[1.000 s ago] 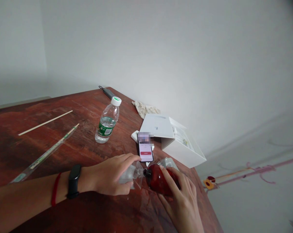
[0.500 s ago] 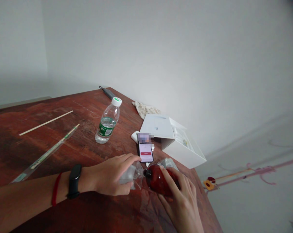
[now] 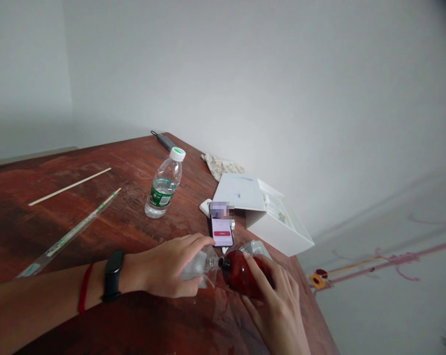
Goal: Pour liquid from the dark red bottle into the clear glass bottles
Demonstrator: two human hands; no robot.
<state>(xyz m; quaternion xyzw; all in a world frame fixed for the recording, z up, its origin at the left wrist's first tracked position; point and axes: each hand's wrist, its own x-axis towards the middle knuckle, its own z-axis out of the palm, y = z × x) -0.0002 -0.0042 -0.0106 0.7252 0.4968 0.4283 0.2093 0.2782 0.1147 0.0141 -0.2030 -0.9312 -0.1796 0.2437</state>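
My left hand (image 3: 171, 266) is closed round a clear, see-through bottle (image 3: 196, 266), whose narrow neck points right. A dark red, glossy bottle (image 3: 240, 278) with a black mouth lies tipped in my right hand (image 3: 278, 301), its fingers wrapped over the top and side. The black mouth meets the clear neck end to end; whether liquid passes between them I cannot make out. Just beyond both hands lies a phone (image 3: 222, 232) with its screen lit. Behind the red bottle, partly hidden, is a clear plastic piece (image 3: 258, 246).
A capped water bottle (image 3: 162, 190) stands upright on the wooden table (image 3: 141, 325). Left of it lie a bare stick (image 3: 70, 186) and wrapped chopsticks (image 3: 73, 231). An opened white box (image 3: 278, 231), a cloth (image 3: 221, 166) and a grey pouch-like object (image 3: 165, 142) lie toward the wall.
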